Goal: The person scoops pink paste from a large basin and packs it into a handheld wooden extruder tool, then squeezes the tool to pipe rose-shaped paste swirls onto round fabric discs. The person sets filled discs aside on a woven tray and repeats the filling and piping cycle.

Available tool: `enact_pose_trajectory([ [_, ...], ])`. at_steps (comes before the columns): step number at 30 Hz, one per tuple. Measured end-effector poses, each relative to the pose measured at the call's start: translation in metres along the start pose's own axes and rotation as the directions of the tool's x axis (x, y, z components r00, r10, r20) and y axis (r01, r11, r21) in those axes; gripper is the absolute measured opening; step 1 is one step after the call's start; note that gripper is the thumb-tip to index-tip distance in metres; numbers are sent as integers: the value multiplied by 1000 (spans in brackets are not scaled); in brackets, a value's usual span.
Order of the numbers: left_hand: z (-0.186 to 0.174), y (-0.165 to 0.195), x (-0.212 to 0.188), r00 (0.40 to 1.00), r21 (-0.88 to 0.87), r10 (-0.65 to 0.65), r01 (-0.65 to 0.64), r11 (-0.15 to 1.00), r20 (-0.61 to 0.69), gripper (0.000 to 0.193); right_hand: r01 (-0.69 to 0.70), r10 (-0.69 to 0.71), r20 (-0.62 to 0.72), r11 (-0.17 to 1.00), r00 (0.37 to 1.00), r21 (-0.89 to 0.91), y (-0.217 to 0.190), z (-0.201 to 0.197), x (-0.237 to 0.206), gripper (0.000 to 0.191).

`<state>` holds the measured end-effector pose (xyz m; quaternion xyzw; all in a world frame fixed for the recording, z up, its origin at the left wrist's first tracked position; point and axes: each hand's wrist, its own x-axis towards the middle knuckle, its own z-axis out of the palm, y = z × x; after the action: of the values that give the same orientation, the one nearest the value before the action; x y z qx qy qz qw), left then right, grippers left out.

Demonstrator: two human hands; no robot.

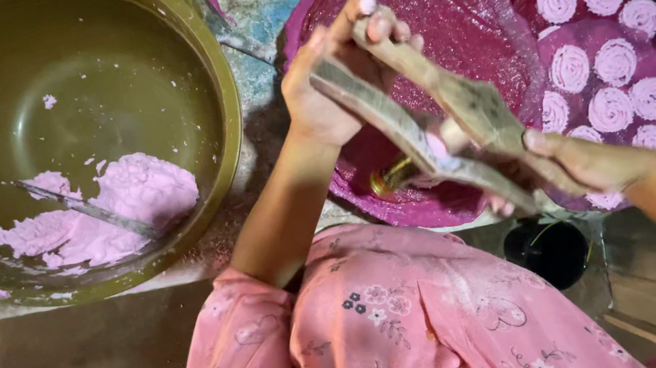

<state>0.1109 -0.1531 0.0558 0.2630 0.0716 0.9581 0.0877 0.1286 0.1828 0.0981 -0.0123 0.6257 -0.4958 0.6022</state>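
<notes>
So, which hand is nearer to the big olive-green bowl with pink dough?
The left hand. It grips the upper ends of the wooden two-handled press, just right of the olive-green bowl. The right hand holds the lower ends, much farther right.

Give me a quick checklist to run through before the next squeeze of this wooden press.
1. Left hand grips the far handle ends of the wooden press: ok.
2. Right hand holds the near end: ok.
3. Brass nozzle sits over the maroon mat: ok.
4. Free space on that mat: ok, no spirals there.
5. Dough inside the press: cannot tell.
6. Pink dough left in the green bowl: ok.
</notes>
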Motion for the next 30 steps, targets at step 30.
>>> enact_pose_trajectory([
  [30,-42,12,14,965,-84,219,-232,969,-146,27,4,-167,-263,851,950,-525,-66,11,15,73],
])
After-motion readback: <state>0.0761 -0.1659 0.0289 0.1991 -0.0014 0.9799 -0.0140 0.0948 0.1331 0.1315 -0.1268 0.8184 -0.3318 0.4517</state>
